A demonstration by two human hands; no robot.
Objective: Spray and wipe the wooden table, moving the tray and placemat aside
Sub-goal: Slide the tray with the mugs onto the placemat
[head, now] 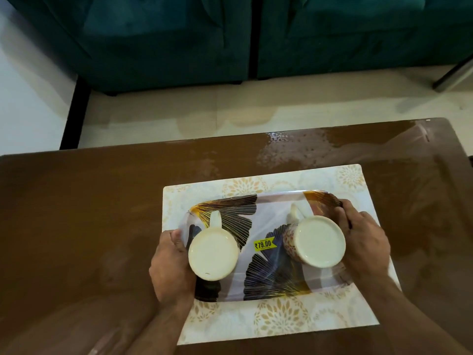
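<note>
Our hands, left [172,267] and right [363,242], curl around the tray [266,265] ends at lower centre; it sits on the placemat [281,321]; two upturned mugs [213,253] aboard.

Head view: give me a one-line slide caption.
Both hands, left and right, grip the ends of the leaf-print tray carrying two upturned mugs over the placemat.

Mugs [213,252] sit upside down so can't see inside; desk [76,226] cut off at the edges, sticker's [263,244] small print unreadable.
</note>
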